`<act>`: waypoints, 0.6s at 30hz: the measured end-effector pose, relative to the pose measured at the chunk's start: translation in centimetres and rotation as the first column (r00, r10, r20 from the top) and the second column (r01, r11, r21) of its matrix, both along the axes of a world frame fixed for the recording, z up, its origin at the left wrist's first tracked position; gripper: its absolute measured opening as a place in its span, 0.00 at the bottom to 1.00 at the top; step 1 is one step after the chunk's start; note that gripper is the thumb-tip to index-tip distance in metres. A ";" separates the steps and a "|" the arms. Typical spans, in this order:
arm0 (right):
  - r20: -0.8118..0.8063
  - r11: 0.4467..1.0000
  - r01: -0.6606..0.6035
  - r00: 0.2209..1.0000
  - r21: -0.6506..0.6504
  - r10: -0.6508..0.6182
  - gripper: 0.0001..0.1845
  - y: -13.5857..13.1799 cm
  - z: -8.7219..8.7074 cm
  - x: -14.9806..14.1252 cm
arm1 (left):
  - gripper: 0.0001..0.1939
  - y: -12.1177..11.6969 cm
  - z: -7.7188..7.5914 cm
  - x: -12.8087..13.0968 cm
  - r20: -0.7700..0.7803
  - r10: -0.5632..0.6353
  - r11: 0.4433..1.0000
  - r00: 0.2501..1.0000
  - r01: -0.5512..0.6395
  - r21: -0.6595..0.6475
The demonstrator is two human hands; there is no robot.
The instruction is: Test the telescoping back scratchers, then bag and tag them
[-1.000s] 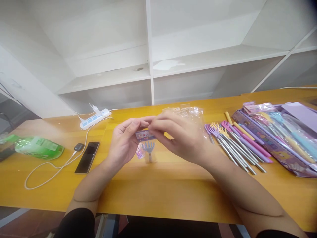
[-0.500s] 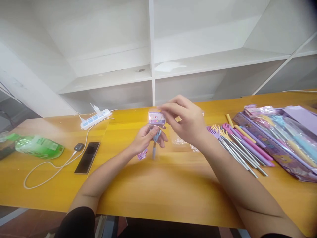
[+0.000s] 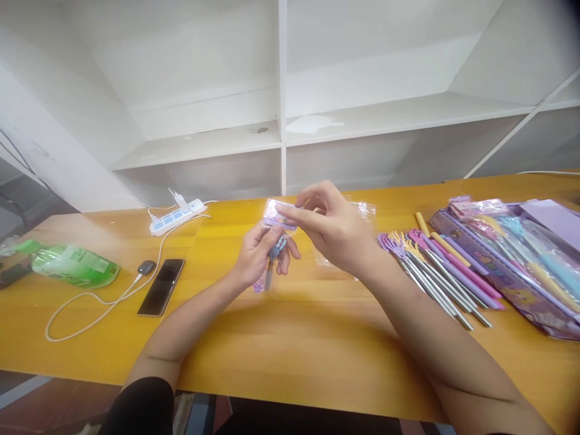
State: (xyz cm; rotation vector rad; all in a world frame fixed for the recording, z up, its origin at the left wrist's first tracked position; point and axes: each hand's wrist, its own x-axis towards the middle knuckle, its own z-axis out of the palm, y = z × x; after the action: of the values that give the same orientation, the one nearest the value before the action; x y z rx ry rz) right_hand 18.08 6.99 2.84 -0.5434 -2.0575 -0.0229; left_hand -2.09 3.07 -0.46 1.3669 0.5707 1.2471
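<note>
My left hand (image 3: 254, 257) is closed around a blue-headed back scratcher (image 3: 278, 245); its grey rod points down toward the table. Above that hand stands a small printed card (image 3: 270, 211), glossy and pinkish-purple. The fingertips of my right hand (image 3: 338, 228) pinch the card's right side. Whether the card sits inside a clear sleeve cannot be made out. Below my left hand, more pink-purple printed cards (image 3: 258, 285) lie on the table, partly hidden. Clear plastic bags (image 3: 365, 212) lie behind my right hand.
On the right lie several back scratchers (image 3: 430, 278) with metal rods and coloured claws or handles, beside a purple box (image 3: 493, 266) of bagged ones. At left are a phone (image 3: 161, 287), charging cable, green bottle (image 3: 75, 264) and power strip (image 3: 177, 217). White shelving stands behind.
The card has tilted and shifted slightly left, with my right fingers now further over its face. My left hand and the back scratcher have moved a little left.
</note>
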 end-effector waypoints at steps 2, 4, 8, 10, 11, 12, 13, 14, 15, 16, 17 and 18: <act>0.004 1.000 -0.011 1.000 0.004 0.011 0.25 0.0 0.0 0.1 | 0.18 -0.1 0.0 -0.1 0.008 0.001 1.000 1.000 -0.002 0.006; 0.008 0.999 -0.018 1.000 0.038 0.018 0.22 0.0 0.1 0.2 | 0.18 -0.2 -0.1 -0.1 0.008 0.011 1.000 1.000 -0.011 0.017; 0.010 0.995 -0.058 0.998 0.084 0.058 0.15 -0.2 0.6 0.2 | 0.19 -0.2 0.3 -0.4 0.000 0.031 0.998 1.000 -0.031 0.050; 0.003 0.991 -0.086 0.996 0.104 0.086 0.15 -0.3 0.8 0.3 | 0.20 -0.3 0.7 -0.7 -0.020 0.041 0.997 0.999 -0.040 0.070; 0.002 0.988 -0.099 0.995 0.115 0.100 0.15 -0.3 0.9 0.4 | 0.21 -0.4 0.9 -0.8 -0.037 0.049 0.996 0.998 -0.046 0.080; 0.001 0.985 -0.115 0.993 0.128 0.116 0.15 -0.3 1.0 0.5 | 0.22 -0.5 1.1 -1.0 -0.056 0.058 0.994 0.997 -0.053 0.091; 0.001 0.981 -0.132 0.991 0.142 0.133 0.15 -0.3 1.1 0.6 | 0.23 -0.6 1.3 -1.1 -0.073 0.065 0.993 0.995 -0.058 0.099; 0.003 0.976 -0.151 0.988 0.156 0.152 0.15 -0.3 1.2 0.8 | 0.24 -0.6 1.5 -1.2 -0.083 0.069 0.993 0.994 -0.060 0.101; 0.007 0.970 -0.171 0.985 0.170 0.173 0.15 -0.3 1.3 1.0 | 0.24 -0.7 1.6 -1.2 -0.084 0.071 0.993 0.994 -0.063 0.096; 0.015 0.964 -0.194 0.981 0.182 0.195 0.15 -0.2 1.5 1.2 | 0.24 -0.7 1.7 -1.2 -0.080 0.070 0.995 0.994 -0.063 0.083; 0.023 0.957 -0.216 0.976 0.193 0.216 0.14 -0.2 1.7 1.5 | 0.24 -0.8 1.7 -1.2 -0.078 0.068 0.996 0.995 -0.063 0.064; 0.029 0.951 -0.238 0.971 0.198 0.237 0.13 -0.1 1.8 1.7 | 0.24 -0.8 1.7 -1.2 -0.081 0.068 0.997 0.994 -0.065 0.046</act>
State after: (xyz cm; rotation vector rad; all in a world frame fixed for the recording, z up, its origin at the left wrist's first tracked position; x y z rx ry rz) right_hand 19.74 6.88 4.68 -0.1699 -2.0841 -0.0882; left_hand -3.33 2.26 1.28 1.4505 0.6545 1.2672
